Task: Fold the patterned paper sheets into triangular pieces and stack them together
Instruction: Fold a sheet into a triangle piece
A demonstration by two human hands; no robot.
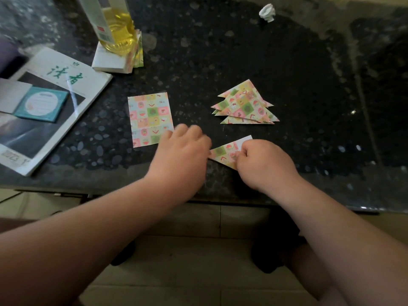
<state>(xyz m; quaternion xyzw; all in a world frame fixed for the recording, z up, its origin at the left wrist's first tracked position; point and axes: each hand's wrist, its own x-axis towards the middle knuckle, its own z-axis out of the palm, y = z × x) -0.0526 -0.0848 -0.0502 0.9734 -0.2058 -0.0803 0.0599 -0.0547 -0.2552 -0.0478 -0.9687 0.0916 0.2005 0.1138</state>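
Observation:
A partly folded patterned sheet (225, 151) lies near the front edge of the dark table, one white corner turned up. My right hand (262, 163) pinches its right part with curled fingers. My left hand (183, 149) is blurred, fingers curled over the sheet's left end; whether it grips the paper is unclear. A flat unfolded patterned sheet (150, 118) lies just left of my left hand. Behind the hands sits a loose stack of several folded patterned triangles (245, 104).
A magazine (64, 80) with a teal notepad (42, 104) on it lies at the left. A bottle of yellow liquid (117, 25) stands on a white pad beside more patterned paper (138, 51). A crumpled white scrap (267, 12) lies at the back.

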